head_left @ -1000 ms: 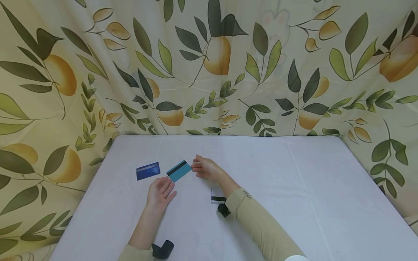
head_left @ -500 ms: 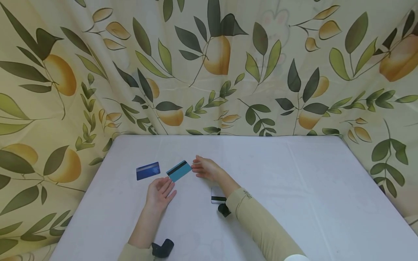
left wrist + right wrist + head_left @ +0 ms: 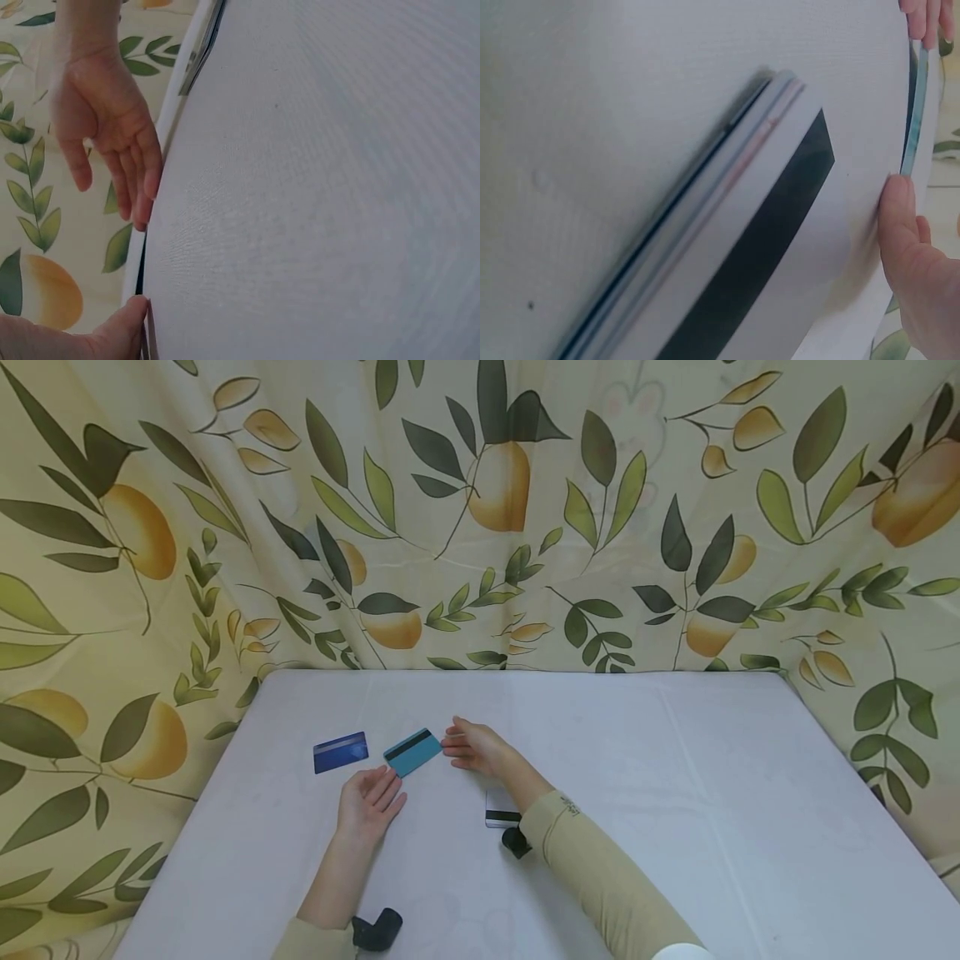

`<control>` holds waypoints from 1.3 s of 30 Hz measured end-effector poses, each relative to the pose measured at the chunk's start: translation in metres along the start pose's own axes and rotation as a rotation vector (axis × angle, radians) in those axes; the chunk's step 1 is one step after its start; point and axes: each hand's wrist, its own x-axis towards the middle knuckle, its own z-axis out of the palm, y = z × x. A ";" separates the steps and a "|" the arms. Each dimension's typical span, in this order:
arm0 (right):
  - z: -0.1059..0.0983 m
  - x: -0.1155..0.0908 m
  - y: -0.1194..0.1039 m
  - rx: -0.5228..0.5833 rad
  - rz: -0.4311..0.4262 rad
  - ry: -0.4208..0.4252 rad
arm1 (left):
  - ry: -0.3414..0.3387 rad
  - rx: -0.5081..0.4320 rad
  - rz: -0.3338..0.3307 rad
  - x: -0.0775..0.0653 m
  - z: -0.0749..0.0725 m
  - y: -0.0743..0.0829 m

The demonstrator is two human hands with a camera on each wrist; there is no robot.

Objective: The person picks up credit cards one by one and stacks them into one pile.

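Observation:
A teal bank card [image 3: 412,752] with a dark magnetic stripe lies on the white table between my hands. My left hand [image 3: 367,802] has its fingers extended, fingertips right at the card's lower left edge. From the other side my right hand [image 3: 474,748] reaches in with fingers loosely straight, its fingertips at the card's right corner. The right wrist view shows the teal card [image 3: 916,112] edge-on between both hands' fingertips. In the left wrist view my right hand [image 3: 112,127] has its thumb apart from the fingers.
A blue card [image 3: 341,752] lies to the left of the teal one. Under my right forearm sits a stack of cards, the top a white card [image 3: 501,814] with a black stripe; the sleeve partly hides it. A patterned curtain [image 3: 480,527] hangs behind the table [image 3: 675,777].
The teal card and both hands have shifted very slightly to the right. The blue card and the stack stay where they were.

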 end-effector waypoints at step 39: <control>-0.003 0.000 0.000 0.039 0.042 0.023 | -0.009 0.250 0.072 0.010 0.006 0.000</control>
